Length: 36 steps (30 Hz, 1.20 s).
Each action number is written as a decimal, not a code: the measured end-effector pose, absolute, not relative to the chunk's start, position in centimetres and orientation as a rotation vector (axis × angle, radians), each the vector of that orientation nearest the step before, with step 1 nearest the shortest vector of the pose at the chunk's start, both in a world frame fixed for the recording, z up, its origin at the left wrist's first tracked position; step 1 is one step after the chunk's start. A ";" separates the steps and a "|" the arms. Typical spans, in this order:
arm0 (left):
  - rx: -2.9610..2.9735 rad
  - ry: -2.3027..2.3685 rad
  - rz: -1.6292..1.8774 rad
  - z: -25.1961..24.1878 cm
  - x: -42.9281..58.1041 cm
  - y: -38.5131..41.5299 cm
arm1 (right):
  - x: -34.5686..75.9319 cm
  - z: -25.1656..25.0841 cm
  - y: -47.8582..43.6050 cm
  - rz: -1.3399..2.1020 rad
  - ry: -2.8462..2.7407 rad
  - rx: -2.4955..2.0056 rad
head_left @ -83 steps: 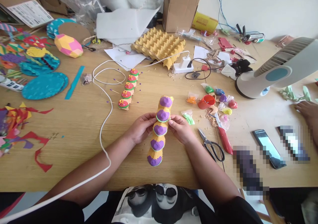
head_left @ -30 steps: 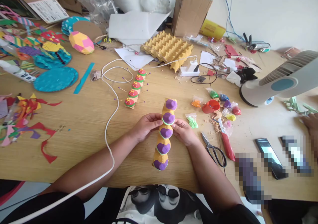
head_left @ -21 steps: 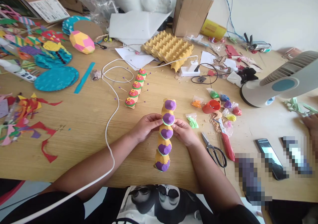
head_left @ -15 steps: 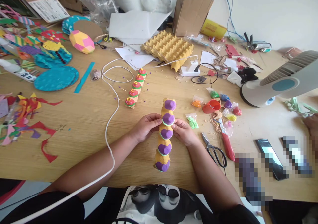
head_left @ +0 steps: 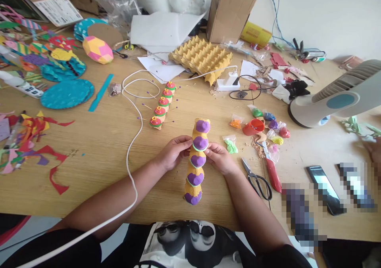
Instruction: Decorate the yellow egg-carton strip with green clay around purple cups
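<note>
Between my two hands is a strip of yellow egg-carton bumps (head_left: 197, 161), each bump topped with purple clay and some edged in pale green. My left hand (head_left: 175, 152) pinches its left side near the second bump from the far end. On the opposite side, my right hand (head_left: 220, 157) grips it with thumb and fingers. Beyond my left hand lies a second egg-carton strip (head_left: 162, 106), decorated in red and green, with purple-tipped sticks poking out on both sides. Close to my right hand sits a small bag of light green clay (head_left: 230, 145).
Scissors (head_left: 256, 179) and a red-handled knife (head_left: 271, 169) lie right of my right arm. Behind them are a red cup (head_left: 253, 127) and several clay bags. A white cable (head_left: 128, 157) crosses my left forearm. A fan (head_left: 333, 97), phone (head_left: 326, 189) and egg tray (head_left: 201, 58) stand farther off.
The near end of the purple-topped strip has swung slightly left. Both hands keep their hold in nearly the same place.
</note>
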<state>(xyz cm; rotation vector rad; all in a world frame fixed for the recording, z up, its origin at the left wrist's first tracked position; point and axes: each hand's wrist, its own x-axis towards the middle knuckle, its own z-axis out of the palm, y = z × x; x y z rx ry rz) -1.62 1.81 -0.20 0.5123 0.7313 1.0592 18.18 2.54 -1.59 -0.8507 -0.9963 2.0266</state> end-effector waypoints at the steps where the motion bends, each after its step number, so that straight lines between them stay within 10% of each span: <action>1: 0.507 0.735 1.062 -0.2 -1.6 1.8 | 18.2 -1.6 2.6 2.027 -1.004 -0.847; 36: 0.735 0.864 1.011 -0.4 -2.0 2.0 | 18.1 -1.2 2.5 1.980 -0.984 -0.927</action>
